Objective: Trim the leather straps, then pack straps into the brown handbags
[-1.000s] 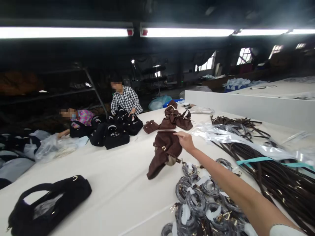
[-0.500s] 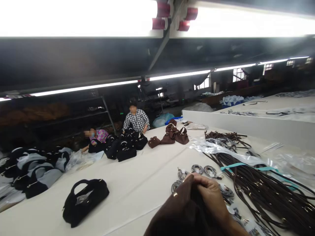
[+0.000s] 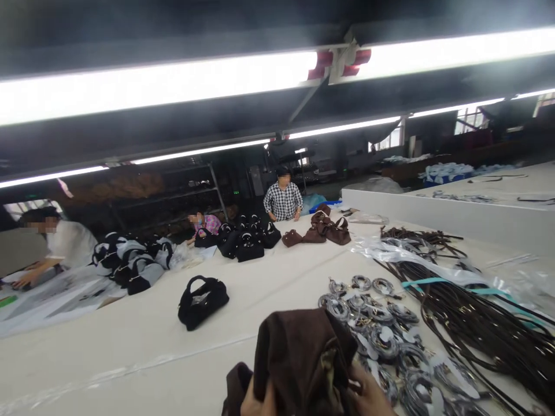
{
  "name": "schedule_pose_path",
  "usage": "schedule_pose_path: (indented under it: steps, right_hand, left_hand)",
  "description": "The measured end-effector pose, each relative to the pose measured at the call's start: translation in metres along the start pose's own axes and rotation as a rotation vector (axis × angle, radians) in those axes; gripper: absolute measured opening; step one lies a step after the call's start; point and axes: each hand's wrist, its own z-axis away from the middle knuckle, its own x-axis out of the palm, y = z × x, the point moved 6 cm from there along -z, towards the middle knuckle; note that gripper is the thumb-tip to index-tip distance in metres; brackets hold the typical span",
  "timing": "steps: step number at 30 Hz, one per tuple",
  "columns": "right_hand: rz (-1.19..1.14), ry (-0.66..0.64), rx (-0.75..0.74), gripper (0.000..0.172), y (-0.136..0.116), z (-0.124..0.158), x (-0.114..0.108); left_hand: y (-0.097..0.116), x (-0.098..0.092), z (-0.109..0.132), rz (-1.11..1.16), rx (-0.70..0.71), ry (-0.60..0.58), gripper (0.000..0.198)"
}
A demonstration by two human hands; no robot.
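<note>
Holding: I am gripping the brown bag with both hands at the bottom edge of the view, close to me and raised over the desk.
Left hand: my grip is clamping on the bag's lower left side; only my fingertips are showing.
Right hand: my grip is closing on the bag's right edge, fingers pressing into the fabric.
Beside the bag: the wrapped metal rings are lying in a heap just to my right.
Farther right: the dark brown straps are stretching along the desk under clear plastic.
Ahead: a black handbag is sitting alone, well apart from my hands.
Far end: a person in a checked shirt is working beside more black and brown bags.
Left: a person in a white top is leaning over the desk.
</note>
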Motion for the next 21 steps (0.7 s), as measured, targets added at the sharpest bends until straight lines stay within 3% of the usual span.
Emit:
schedule_pose_path:
  steps: [3, 6, 8, 10, 12, 14, 17, 19, 21]
  right_hand:
    - [0.045, -0.061, -0.019, 0.055, -0.059, 0.024, 0.002]
    - [-0.160, -0.342, 0.024, 0.072, -0.094, 0.048, 0.015]
    - [-0.087, -0.495, -0.013, 0.090, -0.102, 0.063, 0.025]
    - [0.138, -0.540, -0.090, 0.098, -0.099, 0.072, 0.034]
    - [0.279, -0.445, -0.103, 0.095, -0.090, 0.074, 0.040]
    - [0.254, -0.313, -0.008, 0.089, -0.077, 0.076, 0.044]
    - [-0.104, -0.365, 0.249, 0.076, -0.056, 0.095, 0.068]
    - [-0.420, -0.448, 0.418, 0.066, -0.048, 0.116, 0.090]
    - [-0.627, -0.449, 0.535, 0.056, -0.043, 0.134, 0.106]
  left_hand:
    - [0.000, -0.021, -0.006, -0.125, -0.054, 0.066, 0.041]
    - [0.012, -0.028, -0.007, -0.268, 0.041, 0.121, 0.035]
    - [0.018, -0.028, -0.007, -0.347, 0.101, 0.123, 0.031]
    - [0.018, -0.026, -0.009, -0.372, 0.113, 0.092, 0.031]
    - [0.012, -0.027, -0.014, -0.291, 0.061, 0.054, 0.032]
    - [0.001, -0.031, -0.019, -0.069, -0.046, 0.011, 0.036]
    - [-0.017, -0.042, -0.019, 0.211, -0.237, -0.074, 0.051]
    - [-0.025, -0.060, -0.011, 0.100, -0.258, -0.089, 0.060]
    - [-0.033, -0.085, 0.004, -0.113, -0.168, -0.051, 0.071]
